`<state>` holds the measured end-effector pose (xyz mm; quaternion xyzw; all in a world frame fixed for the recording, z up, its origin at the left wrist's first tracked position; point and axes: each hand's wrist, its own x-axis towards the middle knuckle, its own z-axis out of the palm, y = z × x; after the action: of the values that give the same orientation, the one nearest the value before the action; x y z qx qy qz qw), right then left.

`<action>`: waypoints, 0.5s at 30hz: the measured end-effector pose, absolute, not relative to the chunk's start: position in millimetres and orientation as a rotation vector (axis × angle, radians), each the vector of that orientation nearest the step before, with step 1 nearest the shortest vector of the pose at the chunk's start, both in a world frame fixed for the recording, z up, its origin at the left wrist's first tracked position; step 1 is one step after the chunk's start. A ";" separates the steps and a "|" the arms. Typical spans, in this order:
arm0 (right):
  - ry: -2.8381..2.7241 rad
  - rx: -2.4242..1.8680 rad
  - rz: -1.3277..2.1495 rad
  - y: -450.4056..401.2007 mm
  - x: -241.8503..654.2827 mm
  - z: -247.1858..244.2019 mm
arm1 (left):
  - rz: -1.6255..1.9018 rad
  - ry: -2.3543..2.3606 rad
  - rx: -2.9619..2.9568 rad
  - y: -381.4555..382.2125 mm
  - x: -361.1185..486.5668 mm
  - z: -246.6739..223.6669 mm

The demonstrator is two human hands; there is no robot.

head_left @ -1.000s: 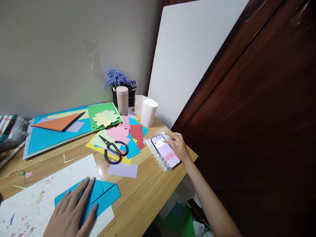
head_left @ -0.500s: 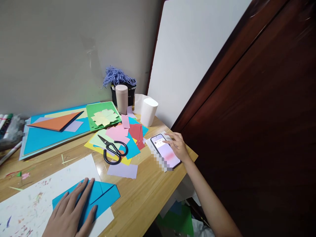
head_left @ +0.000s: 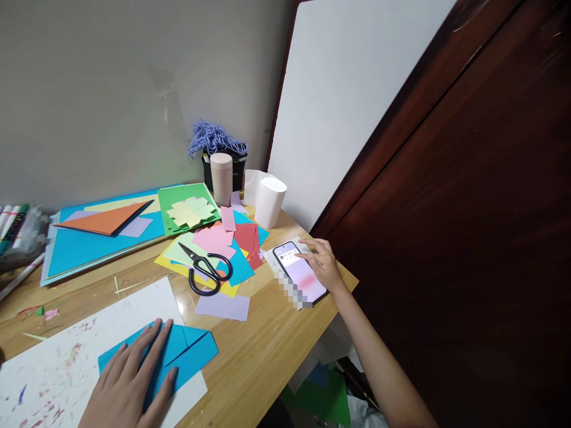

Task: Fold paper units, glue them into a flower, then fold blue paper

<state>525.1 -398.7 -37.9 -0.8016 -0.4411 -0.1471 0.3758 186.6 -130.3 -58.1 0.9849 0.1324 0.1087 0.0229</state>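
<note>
My left hand [head_left: 131,374] lies flat, fingers apart, on a folded blue paper [head_left: 191,351]. Beneath that paper is a white sheet [head_left: 53,368] marked with coloured specks. At the table's right edge a phone [head_left: 306,279] with a lit screen rests on white paper, and my right hand [head_left: 323,264] is over its upper right part, a fingertip at the screen and the fingers spread. Black-handled scissors [head_left: 207,270] lie between the hands on coloured paper scraps [head_left: 214,239].
An orange folded paper [head_left: 104,221] lies on blue sheets at the back left. Behind the scraps stand a pink bottle [head_left: 222,181], a white roll [head_left: 270,203] and a black box [head_left: 238,169] topped with purple yarn [head_left: 214,138]. Markers [head_left: 13,223] lie far left.
The view has shifted very slightly, so the table items on the left sit a little further right. Both hands keep their places on the blue paper and at the phone.
</note>
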 end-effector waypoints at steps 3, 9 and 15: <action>-1.134 -2.048 -0.378 -398.8 525.3 -37.9 | 0.324 0.411 3.048 -130.6 186.9 -57.8; -1.128 -2.056 -0.369 -399.7 526.1 -39.7 | 0.326 0.416 3.047 -130.5 187.2 -58.0; -1.135 -2.053 -0.374 -399.6 525.9 -38.8 | 0.325 0.422 3.042 -130.4 186.3 -59.2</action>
<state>525.9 -399.6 -38.8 -0.8017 -0.4431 -0.1459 0.3737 186.3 -130.4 -59.2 0.9847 0.1367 0.1052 0.0266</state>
